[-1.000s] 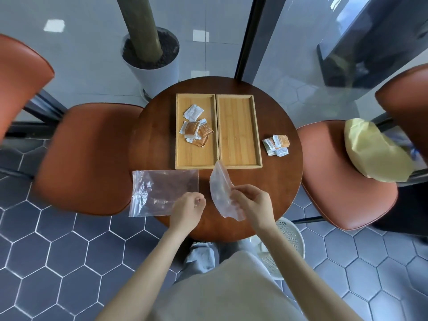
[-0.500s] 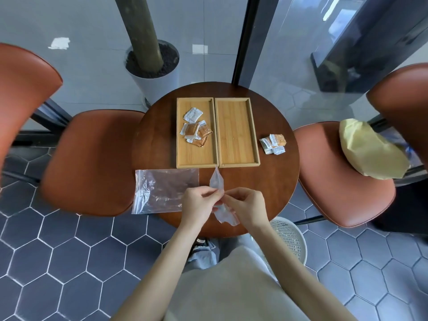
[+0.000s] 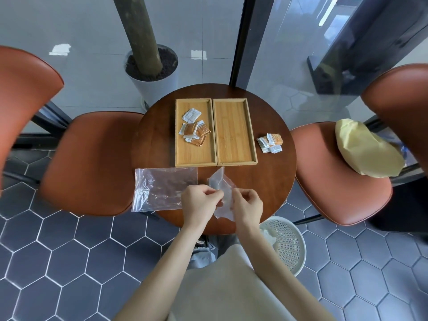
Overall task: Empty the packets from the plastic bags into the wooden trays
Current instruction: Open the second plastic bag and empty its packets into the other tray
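Both hands pinch the small plastic bag (image 3: 222, 193) between them over the table's (image 3: 157, 144) near edge: left hand (image 3: 200, 206) grips its left side, right hand (image 3: 247, 205) its right, fingertips closed tight on it.

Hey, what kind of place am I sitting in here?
Probably a café or lounge seating corner: a small round wooden table, cushioned orange-brown chairs around it, and a potted tree beside a glass wall.

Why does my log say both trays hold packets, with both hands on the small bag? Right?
Not quite. In the head view only the left tray holds packets; the right tray is bare. Left hand and right hand do hold the small bag.
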`<control>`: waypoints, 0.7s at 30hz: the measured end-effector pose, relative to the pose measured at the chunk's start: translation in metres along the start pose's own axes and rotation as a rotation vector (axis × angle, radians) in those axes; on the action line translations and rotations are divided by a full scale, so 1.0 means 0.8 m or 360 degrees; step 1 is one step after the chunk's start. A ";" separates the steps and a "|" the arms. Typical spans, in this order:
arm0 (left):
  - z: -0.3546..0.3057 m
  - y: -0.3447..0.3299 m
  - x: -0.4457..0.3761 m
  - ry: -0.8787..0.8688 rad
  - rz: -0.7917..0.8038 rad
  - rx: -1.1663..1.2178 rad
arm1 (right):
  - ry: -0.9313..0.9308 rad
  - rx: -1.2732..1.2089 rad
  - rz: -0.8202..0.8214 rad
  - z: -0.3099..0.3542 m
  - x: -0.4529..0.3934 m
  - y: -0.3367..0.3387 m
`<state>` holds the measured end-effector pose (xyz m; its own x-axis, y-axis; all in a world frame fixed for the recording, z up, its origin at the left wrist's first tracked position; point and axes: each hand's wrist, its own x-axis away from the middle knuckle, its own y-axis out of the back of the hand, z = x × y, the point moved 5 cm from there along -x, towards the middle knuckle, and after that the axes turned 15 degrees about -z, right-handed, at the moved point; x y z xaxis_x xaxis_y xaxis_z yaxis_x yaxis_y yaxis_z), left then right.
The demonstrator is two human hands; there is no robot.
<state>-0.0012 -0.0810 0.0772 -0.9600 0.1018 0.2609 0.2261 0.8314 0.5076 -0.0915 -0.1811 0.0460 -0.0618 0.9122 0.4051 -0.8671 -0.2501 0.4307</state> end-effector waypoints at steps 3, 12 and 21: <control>0.003 0.012 -0.004 -0.0018 0.0007 -0.0112 | 0.0177 0.0048 -0.0087 0.014 -0.021 0.013; -0.013 0.034 -0.017 -0.0376 -0.0152 -0.0584 | 0.0907 0.0402 0.0260 0.046 -0.041 0.018; -0.014 0.008 -0.012 -0.0361 0.0247 -0.0725 | 0.1139 0.0594 0.0500 0.052 -0.023 0.003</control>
<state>0.0109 -0.0830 0.0869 -0.9099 0.3620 0.2028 0.3686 0.4809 0.7955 -0.0721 -0.2118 0.0735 -0.6764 0.7366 -0.0010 -0.5464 -0.5008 0.6713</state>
